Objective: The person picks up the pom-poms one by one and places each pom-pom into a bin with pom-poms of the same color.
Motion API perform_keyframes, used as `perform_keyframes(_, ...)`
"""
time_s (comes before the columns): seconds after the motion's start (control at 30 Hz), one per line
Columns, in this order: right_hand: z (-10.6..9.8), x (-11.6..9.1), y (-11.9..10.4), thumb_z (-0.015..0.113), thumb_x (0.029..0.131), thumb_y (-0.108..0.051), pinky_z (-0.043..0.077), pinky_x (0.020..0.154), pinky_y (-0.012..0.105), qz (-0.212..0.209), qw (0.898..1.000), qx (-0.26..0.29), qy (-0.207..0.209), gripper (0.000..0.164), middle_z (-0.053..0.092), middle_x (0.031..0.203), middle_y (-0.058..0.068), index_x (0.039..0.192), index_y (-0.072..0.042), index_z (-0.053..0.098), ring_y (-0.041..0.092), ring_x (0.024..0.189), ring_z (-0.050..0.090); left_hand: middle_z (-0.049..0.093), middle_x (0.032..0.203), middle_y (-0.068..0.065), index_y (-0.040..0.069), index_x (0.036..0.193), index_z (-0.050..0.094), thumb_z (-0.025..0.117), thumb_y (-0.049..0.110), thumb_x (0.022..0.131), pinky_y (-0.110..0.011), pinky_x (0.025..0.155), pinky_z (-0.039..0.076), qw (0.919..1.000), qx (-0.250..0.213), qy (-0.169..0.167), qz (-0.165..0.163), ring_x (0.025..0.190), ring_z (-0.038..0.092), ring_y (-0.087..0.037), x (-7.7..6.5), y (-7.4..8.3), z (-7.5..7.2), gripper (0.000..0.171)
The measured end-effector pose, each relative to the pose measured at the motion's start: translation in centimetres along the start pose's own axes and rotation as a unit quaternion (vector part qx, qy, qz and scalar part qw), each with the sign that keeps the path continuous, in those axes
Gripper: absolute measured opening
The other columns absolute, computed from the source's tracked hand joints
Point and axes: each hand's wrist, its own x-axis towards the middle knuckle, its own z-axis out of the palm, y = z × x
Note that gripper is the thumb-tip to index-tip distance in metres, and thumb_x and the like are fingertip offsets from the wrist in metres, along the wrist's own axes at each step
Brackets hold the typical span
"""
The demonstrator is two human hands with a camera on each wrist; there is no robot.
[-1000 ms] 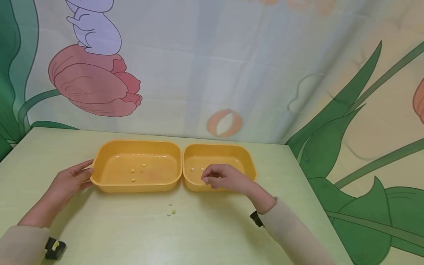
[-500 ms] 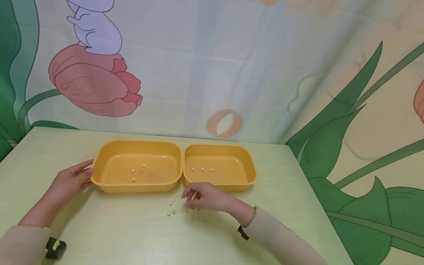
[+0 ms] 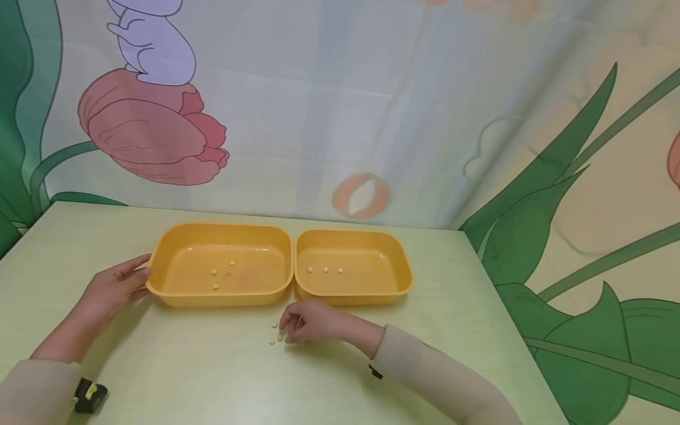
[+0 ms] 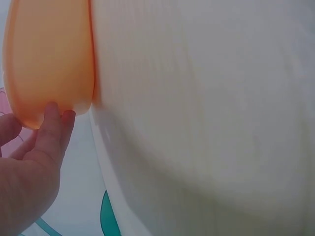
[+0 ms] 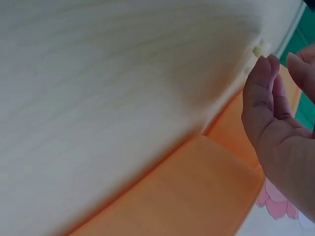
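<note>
Orange larger tray (image 3: 159, 283) steadied by flat left hand (image 3: 108, 290); right hand (image 3: 308, 321) fingertips narrowed over loose beads (image 3: 275, 337) on tabletop (image 3: 212, 372) near its front edge

Beige long sleeves (image 3: 441, 378) on both arms (black wrist device (image 3: 85, 395), yellow-marked)

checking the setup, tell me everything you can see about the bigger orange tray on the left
The larger orange tray is a shallow rectangular tub with rounded corners and a rolled rim, plastic by its look. It sits upright on the pale green table, its right end against the smaller orange tray. Three small yellow pellets lie on its floor. The left hand rests with its fingertips on the tray's left end.
</note>
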Motion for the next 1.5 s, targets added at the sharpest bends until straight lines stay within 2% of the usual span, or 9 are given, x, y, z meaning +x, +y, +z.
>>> perform_keyframes(0.2, 0.5, 0.7, 0.1, 0.074, 0.091, -0.003, 0.044, 0.062, 0.011, 0.019, 1.0, 0.005, -0.012, 0.011, 0.059, 0.08, -0.005, 0.101, -0.006, 0.07, 0.004, 0.072, 0.051, 0.029, 0.158, -0.04, -0.004, 0.161, 0.016, 0.035, 0.031, 0.112, -0.011, 0.079, 0.061, 1.0, -0.001, 0.002, 0.005, 0.084, 0.05, 0.027, 0.1, 0.0, 0.1, 0.063)
perform_keyframes(0.37, 0.8, 1.0, 0.1, 0.075, 0.09, -0.005, 0.04, 0.059, 0.012, 0.026, 1.0, -0.012, -0.01, 0.01, 0.054, 0.075, -0.007, 0.099, -0.006, 0.07, 0.004, 0.067, 0.048, 0.029, 0.158, -0.039, -0.002, 0.161, 0.016, 0.036, 0.032, 0.112, -0.011, 0.079, 0.061, 1.0, 0.002, 0.003, -0.005, 0.082, 0.049, 0.027, 0.2, 0.0, 0.0, 0.063)
perform_keyframes(0.53, 1.2, 1.4, 0.2, 0.075, 0.09, -0.006, 0.038, 0.057, 0.011, 0.022, 0.999, -0.027, -0.002, 0.009, 0.052, 0.072, -0.008, 0.097, -0.006, 0.07, 0.003, 0.063, 0.046, 0.028, 0.158, -0.04, -0.002, 0.161, 0.016, 0.036, 0.03, 0.112, -0.011, 0.079, 0.061, 1.0, 0.0, 0.002, -0.006, 0.082, 0.05, 0.027, 0.2, 0.0, -0.1, 0.062)
perform_keyframes(0.77, 1.5, 1.5, -0.1, 0.074, 0.09, -0.006, 0.037, 0.061, 0.01, 0.007, 0.997, -0.077, 0.009, 0.006, 0.051, 0.071, -0.011, 0.093, -0.009, 0.07, -0.001, 0.066, 0.045, 0.027, 0.159, -0.039, -0.003, 0.161, 0.015, 0.035, 0.031, 0.112, -0.01, 0.078, 0.061, 1.0, -0.005, 0.001, -0.005, 0.082, 0.051, 0.027, 0.2, 0.0, -0.1, 0.063)
perform_keyframes(1.03, 1.3, 1.2, -0.2, 0.073, 0.091, -0.006, 0.039, 0.061, 0.011, 0.014, 0.998, -0.067, 0.009, 0.004, 0.053, 0.073, -0.01, 0.093, -0.008, 0.071, 0.001, 0.067, 0.046, 0.027, 0.159, -0.039, -0.001, 0.162, 0.015, 0.035, 0.031, 0.112, -0.012, 0.08, 0.061, 0.9998, 0.002, 0.007, -0.018, 0.081, 0.048, 0.027, 0.0, 0.2, -0.1, 0.062)
perform_keyframes(1.2, 0.9, 0.6, -0.5, 0.074, 0.091, -0.007, 0.042, 0.064, 0.011, 0.021, 0.996, -0.082, 0.008, 0.005, 0.058, 0.076, -0.01, 0.096, -0.009, 0.073, 0.0, 0.07, 0.048, 0.028, 0.159, -0.039, -0.002, 0.161, 0.015, 0.035, 0.03, 0.112, -0.013, 0.081, 0.061, 0.9998, 0.003, 0.008, -0.017, 0.081, 0.048, 0.027, 0.0, 0.2, -0.1, 0.062)
perform_keyframes(1.37, -0.3, -0.2, -1.2, 0.07, 0.091, -0.004, 0.043, 0.062, 0.012, 0.012, 0.998, -0.06, 0.003, 0.007, 0.06, 0.078, -0.008, 0.096, -0.008, 0.073, 0.002, 0.069, 0.051, 0.028, 0.159, -0.039, -0.003, 0.161, 0.016, 0.035, 0.03, 0.112, -0.011, 0.079, 0.061, 1.0, -0.002, 0.005, -0.008, 0.082, 0.05, 0.027, 0.1, 0.0, 0.0, 0.062)
perform_keyframes(1.5, -1.8, -0.3, -2.1, 0.068, 0.093, -0.001, 0.049, 0.06, 0.014, 0.006, 0.999, -0.043, -0.005, 0.01, 0.068, 0.078, 0.001, 0.099, -0.003, 0.075, 0.004, 0.063, 0.056, 0.029, 0.159, -0.038, -0.001, 0.162, 0.016, 0.036, 0.031, 0.112, -0.014, 0.083, 0.061, 0.9999, 0.007, 0.005, -0.015, 0.083, 0.047, 0.027, 0.1, 0.1, 0.0, 0.062)
